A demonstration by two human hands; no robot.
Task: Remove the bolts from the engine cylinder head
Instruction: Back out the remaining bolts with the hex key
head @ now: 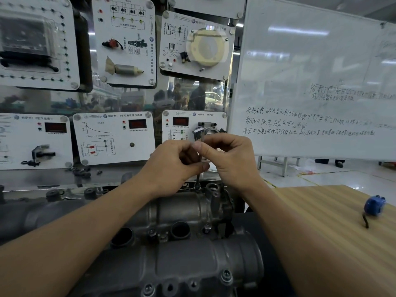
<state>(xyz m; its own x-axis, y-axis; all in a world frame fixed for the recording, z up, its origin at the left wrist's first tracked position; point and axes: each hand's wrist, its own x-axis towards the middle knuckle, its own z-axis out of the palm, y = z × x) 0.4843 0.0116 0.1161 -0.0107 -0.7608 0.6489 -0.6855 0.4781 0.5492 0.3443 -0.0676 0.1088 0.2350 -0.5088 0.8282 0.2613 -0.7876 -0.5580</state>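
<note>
- Wooden worktop (321,232) at 3 o'clock.
- Grey cast cylinder head (182,211), centre; bolts (226,275) seated at 6 o'clock.
- Left hand (173,166), right hand (231,159): fingers clamped on thin tool (197,179).

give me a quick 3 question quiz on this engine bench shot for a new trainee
1. True or false: both hands grip the thin tool standing over the cylinder head.
2. What lies on the wooden table at the right? A) a blue tape measure B) a hammer C) a glove
3. Fill in: the tool's lower tip meets a bolt at the head's ____ edge, far or near.

Key: 1 true, left hand and right hand; 2 A, the tape measure; 3 far.
</note>
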